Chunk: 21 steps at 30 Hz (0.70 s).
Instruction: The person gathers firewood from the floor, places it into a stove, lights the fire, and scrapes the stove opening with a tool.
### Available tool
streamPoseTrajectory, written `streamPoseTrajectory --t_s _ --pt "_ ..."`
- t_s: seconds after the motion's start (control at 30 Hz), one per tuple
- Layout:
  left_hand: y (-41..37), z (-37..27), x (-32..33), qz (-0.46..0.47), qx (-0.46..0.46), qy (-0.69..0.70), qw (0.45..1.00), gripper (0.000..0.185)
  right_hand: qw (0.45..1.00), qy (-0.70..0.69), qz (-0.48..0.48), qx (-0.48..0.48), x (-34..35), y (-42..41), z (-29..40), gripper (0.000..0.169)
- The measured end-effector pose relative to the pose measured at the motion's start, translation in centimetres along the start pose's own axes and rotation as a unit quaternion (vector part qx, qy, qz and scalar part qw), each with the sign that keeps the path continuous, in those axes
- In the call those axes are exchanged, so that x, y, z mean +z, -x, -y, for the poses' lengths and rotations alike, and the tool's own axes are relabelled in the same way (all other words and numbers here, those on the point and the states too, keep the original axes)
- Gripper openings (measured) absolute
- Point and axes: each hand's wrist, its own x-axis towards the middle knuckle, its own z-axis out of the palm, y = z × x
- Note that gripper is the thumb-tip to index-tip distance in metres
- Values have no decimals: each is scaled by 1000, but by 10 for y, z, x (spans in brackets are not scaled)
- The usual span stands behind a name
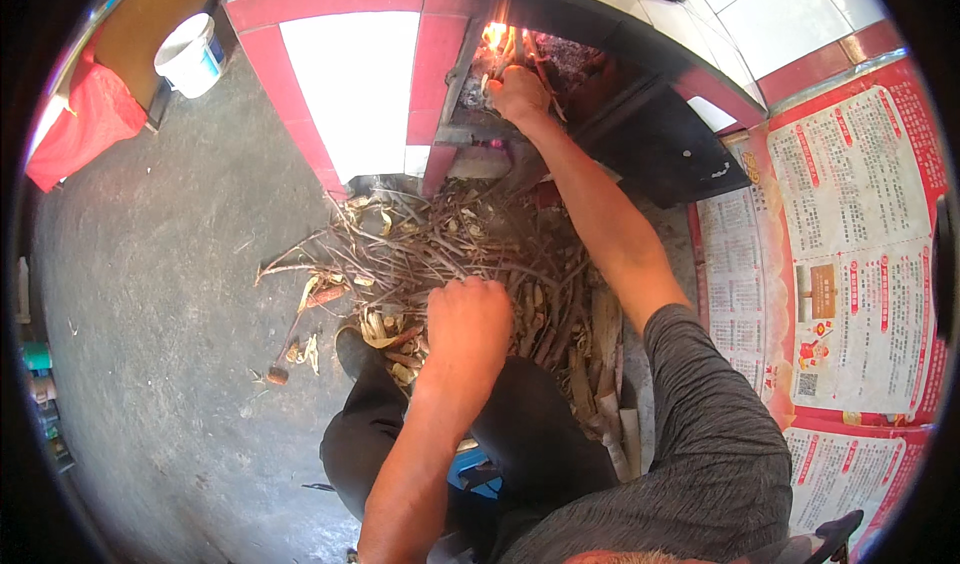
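Observation:
My right hand point(519, 95) reaches into the open firebox of a tiled stove point(349, 84), its fingers closed on thin sticks point(517, 48) whose far ends lie at the flames point(495, 34). My left hand point(470, 324) is held in a loose fist above my knees, over the near side of a heap of twigs point(450, 245); whether anything is inside the fist is hidden. Dry husks and corn cobs point(326, 295) are mixed into the heap. Thicker sticks point(606, 331) lie along its right side.
A black metal firebox door point(675, 148) stands swung out to the right. Printed sheets point(847, 174) cover the surface at the right. A white bucket point(190, 58) and a red cloth point(97, 118) are at the upper left. Part of a blue seat point(472, 470) shows beneath me.

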Motion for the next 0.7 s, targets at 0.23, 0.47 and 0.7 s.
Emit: streamPoseTrajectory --t_s 0.23,0.47,0.7 --pt "2 21 -4 -24 -2 38 999 9 903 -418 44 89 -87 130 -22 28" --pt "3 21 -16 6 -3 52 999 19 944 -81 -318 -36 -254 214 -139 23" --pt "2 19 -21 7 19 33 999 18 980 107 -165 -24 -321 167 -258 50"
